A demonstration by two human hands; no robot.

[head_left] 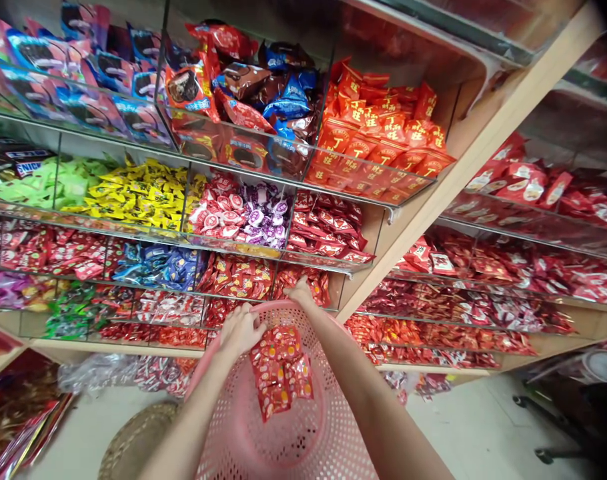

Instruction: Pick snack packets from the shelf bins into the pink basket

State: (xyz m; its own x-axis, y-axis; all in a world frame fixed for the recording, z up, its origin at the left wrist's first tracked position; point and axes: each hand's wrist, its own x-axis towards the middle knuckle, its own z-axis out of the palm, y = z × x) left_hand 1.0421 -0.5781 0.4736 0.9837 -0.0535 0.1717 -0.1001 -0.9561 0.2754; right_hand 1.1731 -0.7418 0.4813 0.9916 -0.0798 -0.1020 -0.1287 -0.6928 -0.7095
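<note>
A pink perforated plastic basket stands tilted below the shelves, between my forearms. My left hand is closed over its far left rim. Inside the basket lie several red candy packets in shiny wrappers, bunched together. My right hand reaches over the far rim to a shelf bin of red-wrapped candies. Its fingers are partly hidden and small, so I cannot make out whether they grip a packet. Just left of it is a bin of red and yellow wrapped candies.
Clear-fronted shelves hold orange-red snack packs, yellow candies and blue packets. A wooden upright divides the shelving. On the floor are a woven round object, a clear plastic bag and dark caster legs.
</note>
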